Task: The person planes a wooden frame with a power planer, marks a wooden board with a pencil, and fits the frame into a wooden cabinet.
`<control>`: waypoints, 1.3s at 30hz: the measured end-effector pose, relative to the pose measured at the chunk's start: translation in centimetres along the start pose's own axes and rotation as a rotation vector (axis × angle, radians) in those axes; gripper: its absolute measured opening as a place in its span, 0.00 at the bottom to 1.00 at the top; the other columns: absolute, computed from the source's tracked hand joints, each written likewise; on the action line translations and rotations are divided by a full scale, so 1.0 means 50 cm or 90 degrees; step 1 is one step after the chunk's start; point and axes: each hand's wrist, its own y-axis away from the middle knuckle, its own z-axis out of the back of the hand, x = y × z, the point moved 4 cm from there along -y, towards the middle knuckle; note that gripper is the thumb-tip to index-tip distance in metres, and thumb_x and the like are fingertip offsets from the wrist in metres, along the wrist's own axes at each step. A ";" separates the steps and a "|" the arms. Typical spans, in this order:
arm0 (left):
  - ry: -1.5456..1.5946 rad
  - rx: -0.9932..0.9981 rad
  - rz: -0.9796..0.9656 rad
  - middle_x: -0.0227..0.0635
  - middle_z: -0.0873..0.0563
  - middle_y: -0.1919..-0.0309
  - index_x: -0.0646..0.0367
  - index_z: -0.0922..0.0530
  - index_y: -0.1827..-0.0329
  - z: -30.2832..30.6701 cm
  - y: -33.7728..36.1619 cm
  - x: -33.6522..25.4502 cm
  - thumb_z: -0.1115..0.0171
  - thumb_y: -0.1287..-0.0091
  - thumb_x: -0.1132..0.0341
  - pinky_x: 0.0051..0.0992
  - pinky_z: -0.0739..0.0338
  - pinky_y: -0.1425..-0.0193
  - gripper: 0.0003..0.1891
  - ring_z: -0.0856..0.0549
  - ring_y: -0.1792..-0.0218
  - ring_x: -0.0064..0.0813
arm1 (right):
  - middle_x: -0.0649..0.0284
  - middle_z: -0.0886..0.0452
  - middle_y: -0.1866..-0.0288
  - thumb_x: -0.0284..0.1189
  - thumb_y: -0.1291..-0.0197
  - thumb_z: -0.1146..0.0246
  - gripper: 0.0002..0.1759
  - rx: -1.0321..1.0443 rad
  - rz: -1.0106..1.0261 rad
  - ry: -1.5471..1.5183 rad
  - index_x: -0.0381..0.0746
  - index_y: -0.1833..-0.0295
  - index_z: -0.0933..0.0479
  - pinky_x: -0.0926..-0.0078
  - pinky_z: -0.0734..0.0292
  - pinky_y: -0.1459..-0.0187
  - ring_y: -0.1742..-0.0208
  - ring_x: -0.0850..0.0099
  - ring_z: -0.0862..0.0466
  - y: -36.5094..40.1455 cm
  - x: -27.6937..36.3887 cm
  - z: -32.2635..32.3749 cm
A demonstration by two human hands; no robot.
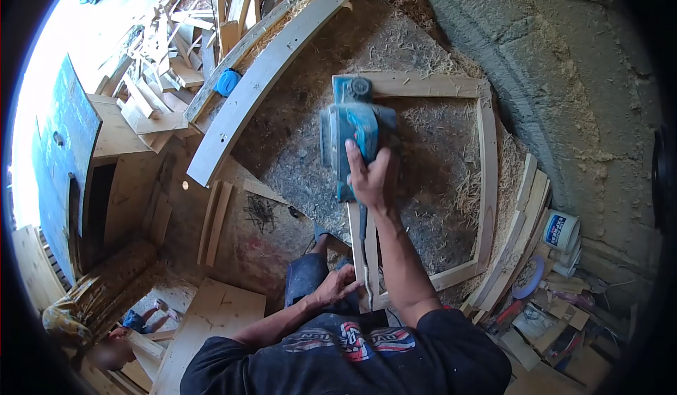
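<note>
My right hand point(371, 176) is wrapped round the handle of a blue-green electric planer point(345, 137), slightly blurred. The tool lies over the left side of a pale wooden frame point(486, 176), and its cord point(363, 243) trails back under my right forearm. Closer to my body, my left hand point(337, 286) is closed at the near end of the frame's left strip, its fingers against the wood. My palm hides part of that grip.
A long curved board point(264, 84) lies at the left of the work surface. Shavings point(441, 120) cover much of the surface. Scrap wood point(169, 70) is heaped at upper left, a rough wall point(522, 63) stands right, white buckets point(562, 233) below it. Another person point(116, 349) is at lower left.
</note>
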 end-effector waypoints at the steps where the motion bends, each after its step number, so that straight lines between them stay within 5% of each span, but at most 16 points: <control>1: -0.001 0.002 0.001 0.41 0.09 0.55 0.65 0.27 0.39 0.004 0.000 -0.010 0.36 0.21 0.67 0.31 0.17 0.43 0.15 0.11 0.50 0.24 | 0.57 0.21 0.79 0.39 0.28 0.32 0.18 -0.002 -0.001 0.000 0.33 0.63 0.20 0.63 0.25 0.74 0.79 0.64 0.17 -0.027 0.006 -0.004; 7: -0.007 0.012 -0.001 0.38 0.09 0.57 0.64 0.27 0.38 0.001 -0.003 -0.019 0.37 0.20 0.67 0.30 0.16 0.47 0.15 0.11 0.51 0.23 | 0.59 0.21 0.80 0.45 0.31 0.32 0.23 -0.029 0.126 -0.056 0.37 0.70 0.21 0.64 0.24 0.74 0.78 0.67 0.16 -0.211 -0.012 -0.046; 9: -0.037 0.013 -0.030 0.36 0.10 0.57 0.64 0.27 0.36 0.003 -0.007 -0.022 0.37 0.20 0.67 0.29 0.16 0.47 0.16 0.11 0.53 0.22 | 0.66 0.25 0.85 0.46 0.28 0.33 0.27 -0.029 0.188 -0.016 0.36 0.73 0.23 0.73 0.27 0.85 0.88 0.74 0.21 -0.264 0.013 -0.048; 11: -0.030 0.007 -0.036 0.36 0.10 0.56 0.63 0.27 0.35 0.001 -0.010 -0.008 0.37 0.21 0.67 0.29 0.16 0.47 0.17 0.11 0.52 0.22 | 0.66 0.26 0.85 0.46 0.29 0.32 0.28 -0.012 0.168 -0.094 0.35 0.74 0.25 0.74 0.27 0.86 0.88 0.75 0.22 -0.301 0.018 -0.059; 12: -0.023 -0.002 -0.041 0.36 0.10 0.55 0.63 0.27 0.34 0.000 -0.006 -0.020 0.36 0.21 0.67 0.29 0.16 0.47 0.18 0.12 0.52 0.21 | 0.64 0.24 0.81 0.47 0.29 0.32 0.27 0.062 0.056 -0.100 0.33 0.67 0.27 0.74 0.26 0.86 0.87 0.75 0.22 -0.300 0.028 -0.055; 16: 0.022 0.009 0.069 0.43 0.10 0.46 0.65 0.28 0.36 -0.006 0.014 -0.042 0.35 0.22 0.68 0.32 0.19 0.35 0.17 0.12 0.41 0.27 | 0.62 0.22 0.70 0.46 0.28 0.32 0.27 -0.014 0.066 0.000 0.33 0.52 0.34 0.77 0.28 0.87 0.83 0.78 0.22 -0.297 -0.108 -0.084; 17: 0.047 0.009 0.058 0.42 0.11 0.46 0.65 0.28 0.35 -0.012 0.017 -0.036 0.35 0.22 0.70 0.32 0.19 0.34 0.17 0.13 0.41 0.27 | 0.62 0.22 0.70 0.46 0.28 0.32 0.27 -0.013 0.066 0.001 0.33 0.52 0.34 0.77 0.28 0.87 0.83 0.78 0.22 -0.270 -0.098 -0.081; 19: 0.070 0.006 0.040 0.41 0.11 0.45 0.65 0.28 0.35 -0.011 0.010 -0.023 0.36 0.22 0.71 0.32 0.20 0.33 0.17 0.13 0.41 0.27 | 0.59 0.22 0.79 0.38 0.28 0.34 0.18 -0.079 0.149 -0.097 0.35 0.65 0.21 0.62 0.25 0.73 0.78 0.66 0.18 -0.173 -0.047 -0.057; 21: 0.042 0.038 0.025 0.41 0.11 0.43 0.65 0.28 0.35 -0.019 0.012 0.002 0.36 0.23 0.73 0.31 0.20 0.33 0.17 0.13 0.40 0.28 | 0.58 0.19 0.73 0.37 0.28 0.34 0.15 -0.047 0.055 -0.088 0.35 0.58 0.21 0.63 0.23 0.70 0.74 0.67 0.16 -0.078 -0.035 -0.032; 23: 0.099 0.041 0.013 0.41 0.10 0.45 0.63 0.27 0.33 -0.014 0.007 0.012 0.35 0.23 0.70 0.32 0.19 0.38 0.18 0.13 0.44 0.26 | 0.67 0.21 0.70 0.37 0.26 0.32 0.16 -0.016 0.061 -0.126 0.36 0.49 0.24 0.80 0.30 0.83 0.82 0.82 0.23 0.006 -0.048 -0.017; 29: 0.034 0.084 0.052 0.43 0.11 0.42 0.63 0.29 0.31 -0.007 0.001 -0.013 0.35 0.23 0.68 0.33 0.20 0.36 0.22 0.13 0.42 0.28 | 0.63 0.19 0.72 0.38 0.27 0.33 0.20 0.006 -0.002 -0.070 0.30 0.46 0.21 0.77 0.28 0.80 0.82 0.79 0.23 0.119 -0.001 0.027; 31: 0.061 0.109 0.045 0.44 0.11 0.42 0.62 0.30 0.29 -0.007 -0.003 -0.006 0.34 0.23 0.66 0.34 0.19 0.36 0.24 0.14 0.41 0.29 | 0.49 0.14 0.65 0.37 0.28 0.34 0.18 0.003 -0.015 -0.058 0.31 0.49 0.19 0.59 0.19 0.59 0.64 0.57 0.13 0.095 0.005 0.025; 34: 0.044 0.125 0.038 0.44 0.09 0.49 0.61 0.32 0.27 -0.004 -0.004 -0.020 0.34 0.23 0.63 0.36 0.19 0.37 0.26 0.11 0.46 0.33 | 0.51 0.15 0.67 0.39 0.29 0.33 0.18 0.012 -0.017 -0.053 0.32 0.53 0.19 0.60 0.20 0.62 0.67 0.60 0.13 0.029 0.017 0.015; 39: 0.020 0.129 0.047 0.43 0.09 0.47 0.59 0.31 0.27 0.000 -0.006 -0.040 0.35 0.22 0.64 0.35 0.18 0.38 0.24 0.11 0.44 0.29 | 0.57 0.20 0.79 0.42 0.30 0.32 0.21 -0.004 0.007 -0.020 0.34 0.66 0.19 0.61 0.25 0.72 0.77 0.65 0.16 -0.089 0.015 -0.014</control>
